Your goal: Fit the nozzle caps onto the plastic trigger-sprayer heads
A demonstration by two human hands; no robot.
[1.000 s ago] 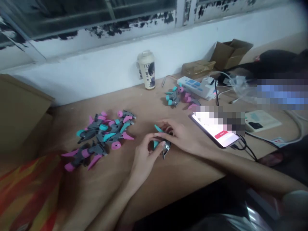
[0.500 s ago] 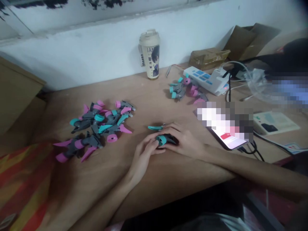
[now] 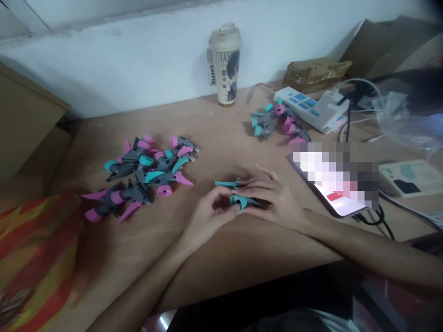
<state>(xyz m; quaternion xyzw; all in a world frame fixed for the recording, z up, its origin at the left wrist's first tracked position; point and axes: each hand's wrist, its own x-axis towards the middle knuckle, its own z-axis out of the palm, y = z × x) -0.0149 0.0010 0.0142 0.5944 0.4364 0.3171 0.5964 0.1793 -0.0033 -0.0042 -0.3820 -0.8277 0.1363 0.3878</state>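
Left hand: thumb and forefinger closed in a pinch at the teal collar of one spray head. Right hand: fingers bent over the grey body of the same piece, the thumb set below, the grip closed. The spray head, grey with teal collar and teal lever, is held low over the near middle of the wooden table, its lever pointed left; the grey body is largely covered by the right fingers.

To the left, one loose heap of spray heads, grey with pink or teal parts, laid across one another. To the far right of the hands, a smaller cluster of like pieces, placed just beside a white power strip with blue panels. To the right, one phone, screen lit and partly pixelated, with a black cable attached. Farther right, one pale flat box.

Along the far wall: one lidded cream tumbler, upright; one taped brown parcel. At far right, clear plastic, seemingly a bag, though blurred. At near left, a red-and-yellow striped item, cut by the frame.
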